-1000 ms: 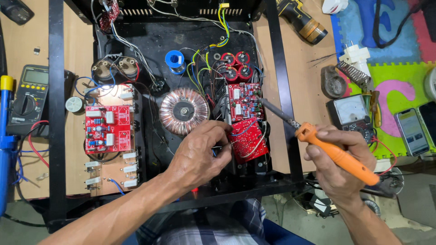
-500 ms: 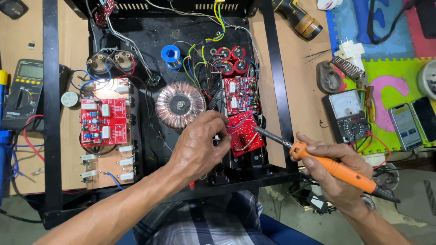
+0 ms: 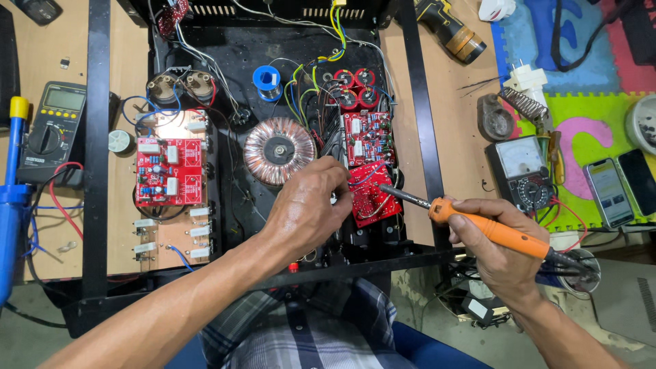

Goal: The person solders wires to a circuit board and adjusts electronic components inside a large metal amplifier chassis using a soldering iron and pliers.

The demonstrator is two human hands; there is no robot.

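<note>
Now the right hand (image 3: 502,249) grips the orange soldering iron (image 3: 492,229), tip on the tilted red board (image 3: 372,195) the left hand (image 3: 307,208) pinches; a slip could scorch fingers or nearby wires (image 3: 335,147).

— Hands?
— Left hand (image 3: 307,208) pinches at the tilted red circuit board (image 3: 372,195) in the black chassis (image 3: 96,171). Right hand (image 3: 499,253) grips an orange soldering iron (image 3: 478,225), tip on that board.
— Nearby?
— Copper toroidal transformer (image 3: 279,150) just left; analog meter (image 3: 523,171) beyond the chassis's right edge.
</note>
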